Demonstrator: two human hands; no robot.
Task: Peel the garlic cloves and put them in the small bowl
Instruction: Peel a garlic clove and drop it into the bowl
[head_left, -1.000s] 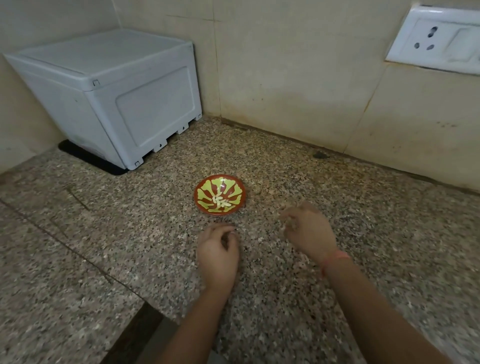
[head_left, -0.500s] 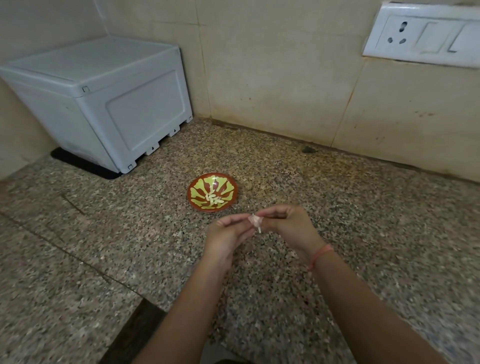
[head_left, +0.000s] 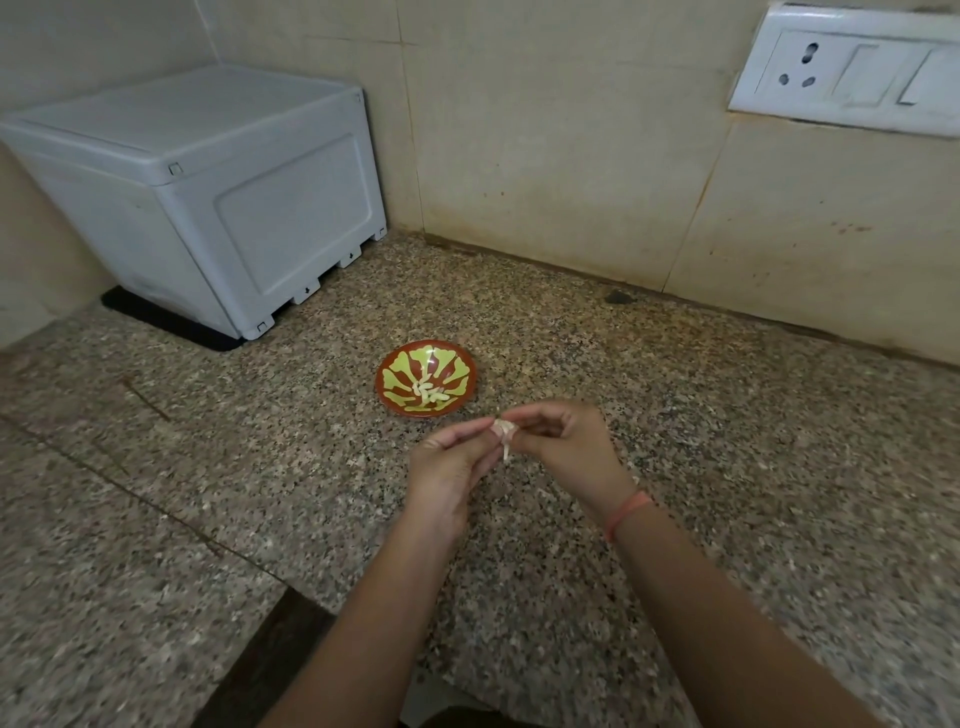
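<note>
— Where's the garlic clove (head_left: 504, 430) right now?

— Pinched between your two hands, held above the granite counter (head_left: 727, 415). Your left hand (head_left: 451, 467) grips it from one side with thumb and fingertips, your right hand (head_left: 563, 447) from the other; a thin strip of skin hangs below the clove.

— And the small bowl (head_left: 395, 382)?

— Just beyond your fingers, red with a yellow-green pattern, sitting on the counter with several peeled cloves (head_left: 430, 394) piled at its centre. Nothing lies between your hands and the bowl.

— What else is around you?

— A pale grey plastic box (head_left: 218, 192) stands in the far left corner on a black mat (head_left: 171, 325), well apart from the bowl. A white socket panel (head_left: 852, 70) is fixed to the tiled wall (head_left: 545, 156) at upper right. An orange thread band (head_left: 626, 514) circles your right wrist. A small dark spot (head_left: 617, 297) sits near the foot of the wall.
</note>
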